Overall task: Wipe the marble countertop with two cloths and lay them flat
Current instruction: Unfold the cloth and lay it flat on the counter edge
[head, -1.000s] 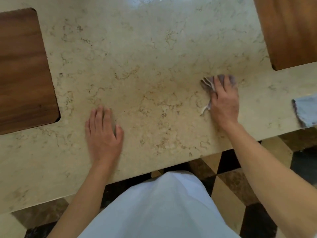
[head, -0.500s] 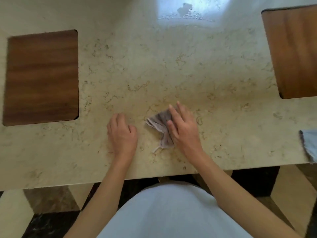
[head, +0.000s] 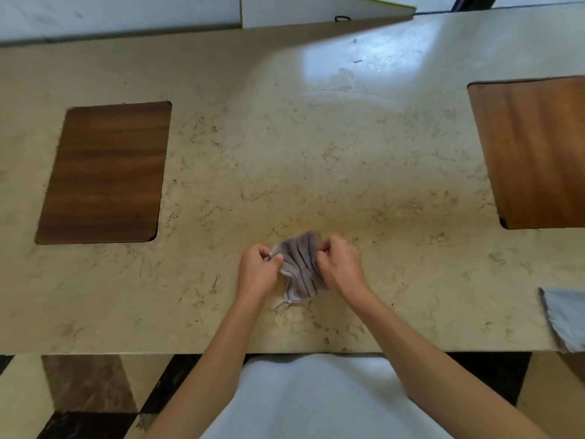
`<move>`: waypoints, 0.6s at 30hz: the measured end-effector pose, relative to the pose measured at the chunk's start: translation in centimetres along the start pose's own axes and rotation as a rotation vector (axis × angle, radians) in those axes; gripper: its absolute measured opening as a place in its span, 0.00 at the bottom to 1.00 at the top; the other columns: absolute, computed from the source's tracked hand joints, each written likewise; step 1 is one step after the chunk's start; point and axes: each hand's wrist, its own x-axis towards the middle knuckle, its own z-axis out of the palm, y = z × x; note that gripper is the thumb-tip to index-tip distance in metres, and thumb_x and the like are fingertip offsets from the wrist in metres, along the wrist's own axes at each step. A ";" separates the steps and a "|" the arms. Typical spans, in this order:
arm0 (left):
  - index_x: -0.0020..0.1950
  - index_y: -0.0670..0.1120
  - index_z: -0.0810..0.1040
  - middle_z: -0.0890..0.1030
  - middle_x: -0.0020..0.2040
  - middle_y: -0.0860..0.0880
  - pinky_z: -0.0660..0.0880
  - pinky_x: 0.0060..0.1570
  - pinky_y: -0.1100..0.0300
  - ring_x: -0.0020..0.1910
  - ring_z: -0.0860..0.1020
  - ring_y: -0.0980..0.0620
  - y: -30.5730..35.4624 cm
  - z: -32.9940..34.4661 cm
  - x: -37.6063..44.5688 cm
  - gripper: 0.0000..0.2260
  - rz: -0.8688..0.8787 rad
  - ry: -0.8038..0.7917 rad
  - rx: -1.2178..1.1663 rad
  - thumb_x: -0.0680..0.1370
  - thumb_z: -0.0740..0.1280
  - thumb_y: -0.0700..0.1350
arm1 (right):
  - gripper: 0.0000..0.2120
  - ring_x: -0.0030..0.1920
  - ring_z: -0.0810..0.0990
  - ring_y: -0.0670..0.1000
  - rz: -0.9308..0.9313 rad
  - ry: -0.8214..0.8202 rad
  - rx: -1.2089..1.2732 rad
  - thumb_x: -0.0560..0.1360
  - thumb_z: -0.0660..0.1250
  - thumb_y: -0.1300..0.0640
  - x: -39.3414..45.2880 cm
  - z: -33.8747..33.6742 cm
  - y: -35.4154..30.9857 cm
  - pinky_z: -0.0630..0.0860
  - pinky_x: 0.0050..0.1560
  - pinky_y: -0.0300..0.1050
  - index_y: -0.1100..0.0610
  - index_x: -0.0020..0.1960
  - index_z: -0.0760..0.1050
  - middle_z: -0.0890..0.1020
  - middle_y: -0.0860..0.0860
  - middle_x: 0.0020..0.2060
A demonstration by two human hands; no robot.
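A crumpled grey-brown cloth (head: 299, 267) lies bunched on the beige marble countertop (head: 285, 147), near its front edge and in the middle. My left hand (head: 258, 270) pinches the cloth's left edge and my right hand (head: 340, 267) grips its right edge, with the fabric stretched in folds between them. A second, light blue-grey cloth (head: 565, 318) lies flat at the right front edge of the counter, partly cut off by the frame.
Two dark wooden inset panels sit in the counter, one at the left (head: 104, 172) and one at the right (head: 535, 150). A white wall runs along the back. Below the counter's front edge is a checkered tile floor (head: 88, 388).
My right hand slid the grey-brown cloth from the right toward the middle. My left hand left the bare marble and took the cloth's left edge; both hands now hold it.
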 end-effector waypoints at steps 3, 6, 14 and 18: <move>0.43 0.45 0.68 0.70 0.40 0.46 0.67 0.39 0.55 0.38 0.69 0.49 0.5 -0.8 -2.0 0.09 0.102 -0.085 -0.047 0.80 0.65 0.41 | 0.08 0.51 0.79 0.56 -0.066 -0.033 0.076 0.80 0.65 0.55 0.1 -1.0 0.3 0.72 0.46 0.47 0.59 0.54 0.76 0.81 0.54 0.49; 0.43 0.46 0.66 0.69 0.39 0.45 0.68 0.39 0.56 0.38 0.69 0.51 1.5 -1.9 -4.5 0.09 0.238 -0.149 -0.170 0.82 0.64 0.40 | 0.21 0.58 0.79 0.52 -0.148 -0.123 0.316 0.80 0.68 0.50 -0.1 -2.3 0.1 0.77 0.59 0.49 0.58 0.69 0.72 0.80 0.51 0.59; 0.47 0.47 0.67 0.76 0.40 0.48 0.75 0.37 0.59 0.38 0.75 0.52 4.5 -3.9 -8.2 0.07 0.309 -0.237 -0.622 0.83 0.62 0.41 | 0.51 0.51 0.76 0.57 -0.114 -0.700 0.844 0.70 0.66 0.26 -1.0 -4.0 -0.2 0.69 0.62 0.54 0.73 0.66 0.70 0.77 0.58 0.45; 0.49 0.47 0.68 0.80 0.40 0.50 0.78 0.35 0.59 0.37 0.79 0.54 5.5 -4.8 -8.4 0.05 0.246 -0.183 -0.774 0.83 0.62 0.41 | 0.31 0.66 0.78 0.65 -0.100 -0.824 1.066 0.78 0.68 0.44 -2.3 -4.9 0.0 0.75 0.67 0.63 0.68 0.69 0.73 0.79 0.64 0.65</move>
